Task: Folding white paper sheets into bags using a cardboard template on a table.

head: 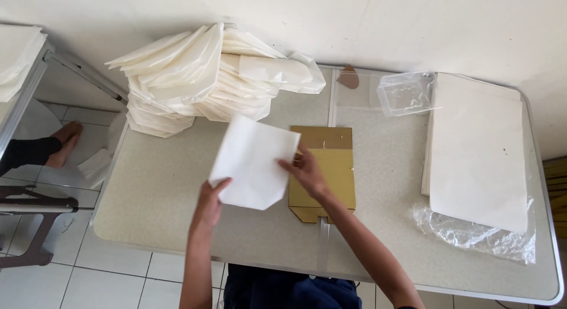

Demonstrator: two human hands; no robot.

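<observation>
At the far left, about nine o'clock, another person's bare foot (64, 145) rests on the tiled floor (112, 273) beside the table (159, 197). At eleven o'clock a tall pile of folded white paper bags (195, 78) stands on the tabletop against the wall. Near centre, the left hand (209, 204) pinches the lower left corner of a folded white paper piece (253, 161), which rises from that grip toward one o'clock. The right hand (307, 173) grasps the same piece at its right edge, so the paper lies at nine o'clock from those fingers. Under the right hand lies a flat gold cardboard template (331, 179). At one o'clock sits a small clear plastic box (404, 93); at three o'clock, a stack of white sheets (478, 149) lies on crumpled clear plastic wrap (472, 233).
</observation>
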